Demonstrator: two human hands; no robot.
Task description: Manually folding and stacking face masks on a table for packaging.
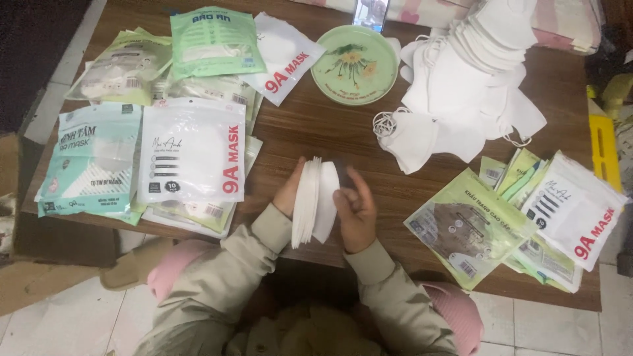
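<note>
Both my hands are on one thing: a stack of flat white fabric face masks (314, 201), held on edge just above the near edge of the brown wooden desk (316, 128). My left hand (288, 192) is behind the stack, palm flat against its left face, fingers mostly hidden by it. My right hand (356, 209) is half closed on the right face, thumb pressed on the outermost mask, fingers loosely curled, index pointing up. So the stack is pinched between both palms, upright, not lying on the desk.

Around it:
- Right, far side: a loose heap of white face masks with ear loops (465, 92), spread out, well apart from my hands.
- Centre, far side: a round pale green plate with a flower pattern (355, 64), just left of the heap.
- Left: overlapping flat mask packets. A white plastic packet with red lettering (191, 151) sits nearest my left hand, a teal and white packet (92, 161) beside it, a green packet (214, 41) further back. More packets underneath, can't separate them.
- Right, near side: another packet pile. An olive green packet with a clear window (469, 227) is closest to my right hand, a white one with red lettering (580, 211) at the desk's right end.

Beige jacket sleeves (224, 277) cover both my arms to the wrist.
</note>
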